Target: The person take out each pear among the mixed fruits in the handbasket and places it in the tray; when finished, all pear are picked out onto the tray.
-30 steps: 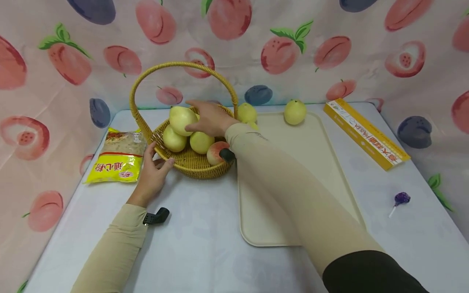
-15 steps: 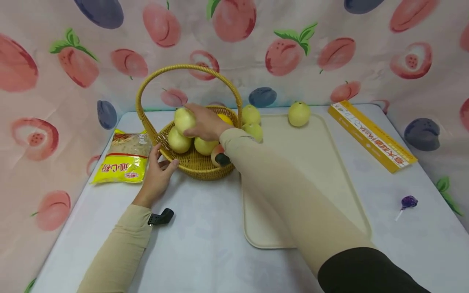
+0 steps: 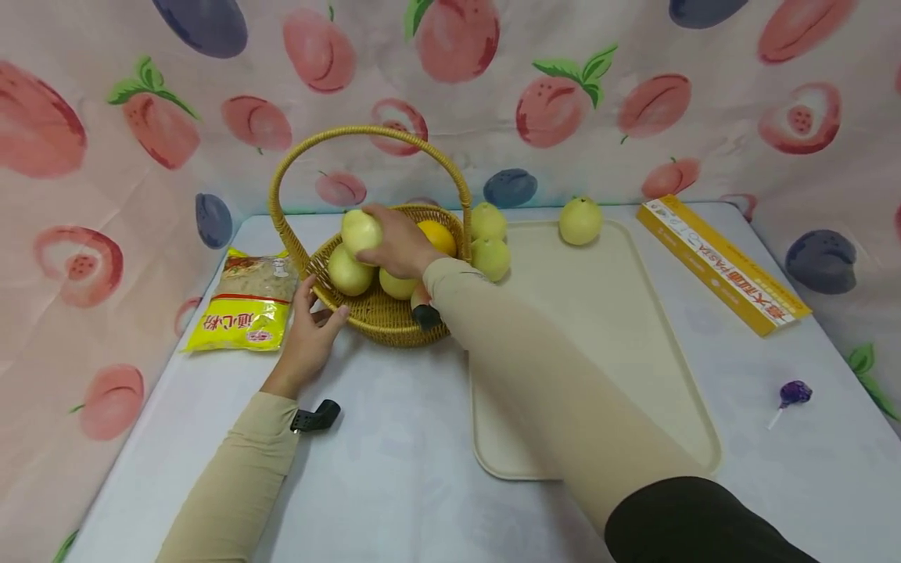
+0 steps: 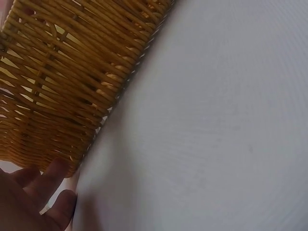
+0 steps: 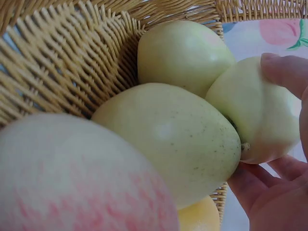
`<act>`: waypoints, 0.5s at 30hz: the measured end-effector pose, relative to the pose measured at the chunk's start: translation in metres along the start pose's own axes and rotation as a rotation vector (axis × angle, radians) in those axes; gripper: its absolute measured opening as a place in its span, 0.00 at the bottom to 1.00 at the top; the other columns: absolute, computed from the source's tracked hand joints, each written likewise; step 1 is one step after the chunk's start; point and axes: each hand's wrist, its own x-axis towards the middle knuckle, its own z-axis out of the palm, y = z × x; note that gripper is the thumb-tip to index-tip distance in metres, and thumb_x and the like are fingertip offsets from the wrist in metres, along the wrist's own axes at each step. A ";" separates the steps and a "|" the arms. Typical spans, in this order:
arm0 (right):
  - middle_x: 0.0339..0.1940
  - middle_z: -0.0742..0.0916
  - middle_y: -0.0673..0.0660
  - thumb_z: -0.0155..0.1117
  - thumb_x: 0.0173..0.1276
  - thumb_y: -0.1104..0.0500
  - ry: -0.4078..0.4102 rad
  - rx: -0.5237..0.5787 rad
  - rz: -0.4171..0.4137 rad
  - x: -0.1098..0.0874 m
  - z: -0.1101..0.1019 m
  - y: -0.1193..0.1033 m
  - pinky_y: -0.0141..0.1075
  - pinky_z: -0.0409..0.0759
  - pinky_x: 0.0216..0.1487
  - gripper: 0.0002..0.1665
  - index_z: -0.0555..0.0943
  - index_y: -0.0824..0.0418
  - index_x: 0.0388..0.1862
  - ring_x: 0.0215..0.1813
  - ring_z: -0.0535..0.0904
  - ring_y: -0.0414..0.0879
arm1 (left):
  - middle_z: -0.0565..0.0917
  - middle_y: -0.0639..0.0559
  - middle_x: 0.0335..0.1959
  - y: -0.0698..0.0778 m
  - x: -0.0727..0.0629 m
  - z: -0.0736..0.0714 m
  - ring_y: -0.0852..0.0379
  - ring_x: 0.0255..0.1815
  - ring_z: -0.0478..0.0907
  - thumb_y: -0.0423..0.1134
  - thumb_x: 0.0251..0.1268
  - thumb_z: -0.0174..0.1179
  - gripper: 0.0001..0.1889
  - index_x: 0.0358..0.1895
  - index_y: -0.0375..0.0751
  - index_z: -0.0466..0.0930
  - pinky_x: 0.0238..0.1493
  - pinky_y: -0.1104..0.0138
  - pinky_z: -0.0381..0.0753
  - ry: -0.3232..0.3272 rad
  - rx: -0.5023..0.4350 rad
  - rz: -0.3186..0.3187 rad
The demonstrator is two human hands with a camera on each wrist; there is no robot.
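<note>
A yellow wicker basket (image 3: 394, 335) with a tall hoop handle holds several pale yellow-green pears, an orange (image 3: 438, 237) and a pink-and-white peach mostly behind my right wrist. My right hand (image 3: 400, 244) reaches over the basket and holds a pale pear (image 3: 361, 231), thumb on one side and fingers on the other. It lies above another pear (image 3: 349, 271); the right wrist view shows the held pear (image 5: 262, 110) against two others. My left hand (image 3: 307, 336) touches the basket's outer left side near the handle base. In the left wrist view its fingertips meet the wicker wall (image 4: 72, 82).
Left of the basket lies a yellow pasta bag (image 3: 246, 301). A beige tray (image 3: 584, 328) spans the right-centre, partly beneath my right forearm. Two pears (image 3: 490, 258) stand beside the basket, another pear (image 3: 580, 220) at the tray's back edge. Farther right are a pasta box (image 3: 725, 264) and lollipop (image 3: 795, 392).
The view has shifted slightly, so everything sits farther right. My right hand has settled round the top pear, and the orange has come into view behind it. My left hand keeps its place at the basket.
</note>
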 end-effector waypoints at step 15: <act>0.72 0.71 0.56 0.71 0.63 0.50 0.051 0.024 -0.054 -0.013 -0.008 0.000 0.37 0.70 0.61 0.48 0.60 0.59 0.78 0.65 0.69 0.48 | 0.41 0.31 0.79 -0.001 0.001 0.001 0.33 0.71 0.60 0.48 0.77 0.54 0.44 0.81 0.52 0.32 0.67 0.43 0.65 -0.012 -0.023 0.006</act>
